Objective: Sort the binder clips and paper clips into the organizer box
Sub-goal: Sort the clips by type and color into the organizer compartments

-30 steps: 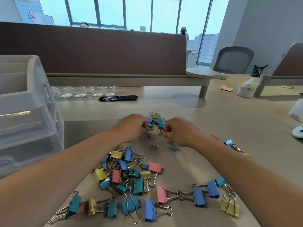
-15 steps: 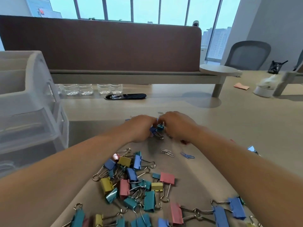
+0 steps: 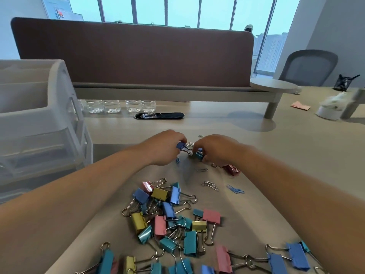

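Since half a second ago the hands have drawn slightly apart. The left hand [image 3: 164, 148] pinches a blue binder clip [image 3: 181, 145] at its fingertips, and the right hand [image 3: 216, 149] curls round a teal binder clip [image 3: 199, 155] just beside it. Loose paper clips [image 3: 210, 185] lie on the surface [image 3: 296, 155] between the hands and the binder clip pile [image 3: 171, 214]. The organizer box [image 3: 39, 115] stands well to the left.

You count one organizer box [image 3: 39, 115], four water bottles [image 3: 112, 106], one chair [image 3: 308, 66]. Binder clips [image 3: 159, 193]: roughly thirty, overlap bars an exact tally. Loose paper clips [image 3: 210, 185]: about ten, several too small to separate
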A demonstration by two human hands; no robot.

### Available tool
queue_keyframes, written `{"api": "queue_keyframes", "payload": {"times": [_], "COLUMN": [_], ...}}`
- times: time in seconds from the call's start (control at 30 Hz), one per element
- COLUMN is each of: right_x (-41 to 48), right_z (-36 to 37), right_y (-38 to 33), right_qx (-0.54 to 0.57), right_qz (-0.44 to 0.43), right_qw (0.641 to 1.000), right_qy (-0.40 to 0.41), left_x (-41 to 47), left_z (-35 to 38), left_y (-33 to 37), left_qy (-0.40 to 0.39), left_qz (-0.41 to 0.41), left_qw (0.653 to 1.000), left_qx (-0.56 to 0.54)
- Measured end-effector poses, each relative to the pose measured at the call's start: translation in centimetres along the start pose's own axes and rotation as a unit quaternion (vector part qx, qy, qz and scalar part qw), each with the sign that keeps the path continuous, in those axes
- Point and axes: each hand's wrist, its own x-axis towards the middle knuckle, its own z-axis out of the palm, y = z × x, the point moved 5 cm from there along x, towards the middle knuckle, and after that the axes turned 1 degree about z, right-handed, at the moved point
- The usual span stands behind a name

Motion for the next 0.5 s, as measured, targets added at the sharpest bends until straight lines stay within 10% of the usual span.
{"api": "queue_keyframes", "payload": {"times": [0.5], "right_x": [0.1], "right_z": [-1.6], "right_y": [3.1], "right_qx": [0.229], "right_qz": [0.096], "right_qw": [0.954], "right_qy": [0.165], "left_x": [0.2], "left_z": [-0.7], "left_y": [-1.1], "left_qy": [0.028], "left_qz": [-0.038], "left_qw": [0.998], "left_qx": [-0.047]}}
